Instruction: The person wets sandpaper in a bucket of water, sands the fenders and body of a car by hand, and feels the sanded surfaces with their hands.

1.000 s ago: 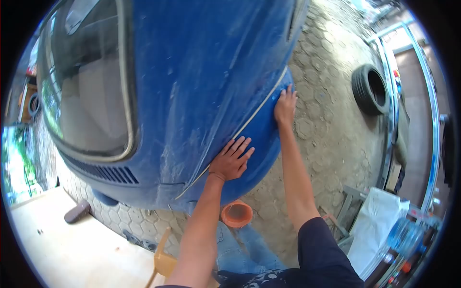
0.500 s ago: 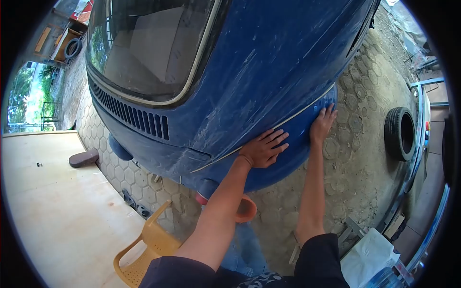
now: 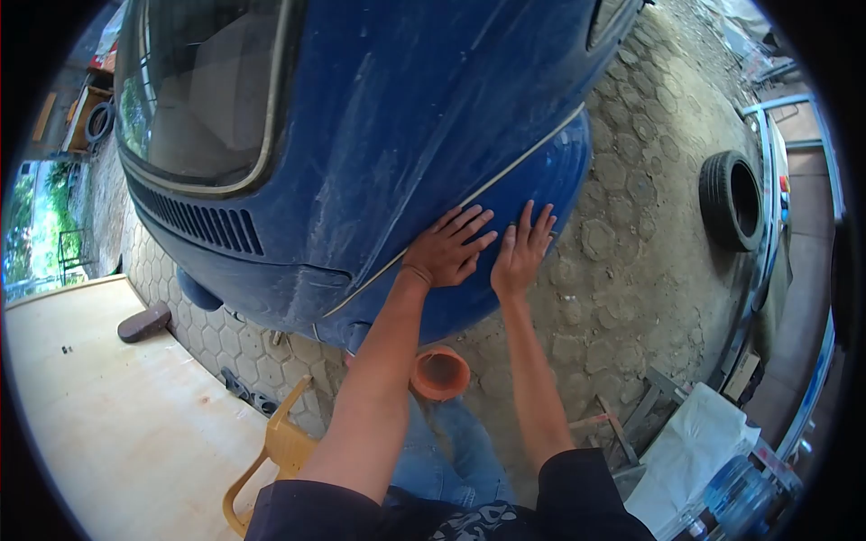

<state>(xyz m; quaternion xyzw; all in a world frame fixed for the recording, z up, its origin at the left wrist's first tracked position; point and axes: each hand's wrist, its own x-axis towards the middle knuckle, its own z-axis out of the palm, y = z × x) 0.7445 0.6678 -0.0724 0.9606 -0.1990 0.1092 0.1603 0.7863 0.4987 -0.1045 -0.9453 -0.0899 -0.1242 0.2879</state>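
A blue car [image 3: 361, 117] with dusty, scuffed paint fills the upper middle of the view. Its rounded rear fender [image 3: 557, 167] meets the body along a thin pale strip [image 3: 519, 162]. My left hand [image 3: 448, 249] lies on the fender beside that strip, fingers spread, with a band on the wrist. To its right, my right hand [image 3: 521, 252] rests on the fender's curve, palm down and fingers extended. Nothing is held in either hand. An orange bucket [image 3: 440, 371] is below the fender, by my legs.
At the left are a pale board [image 3: 99, 388] bearing a brown block [image 3: 144, 322], and a yellow plastic chair [image 3: 287, 442]. On the right, a tire [image 3: 731, 200] sits on the dusty paving [image 3: 631, 298]. Lower right are a white sheet [image 3: 690, 451] and a water bottle [image 3: 744, 491].
My right hand has come back along the fender from its far edge, closer to my left hand. The view has shifted, so the car appears farther left.
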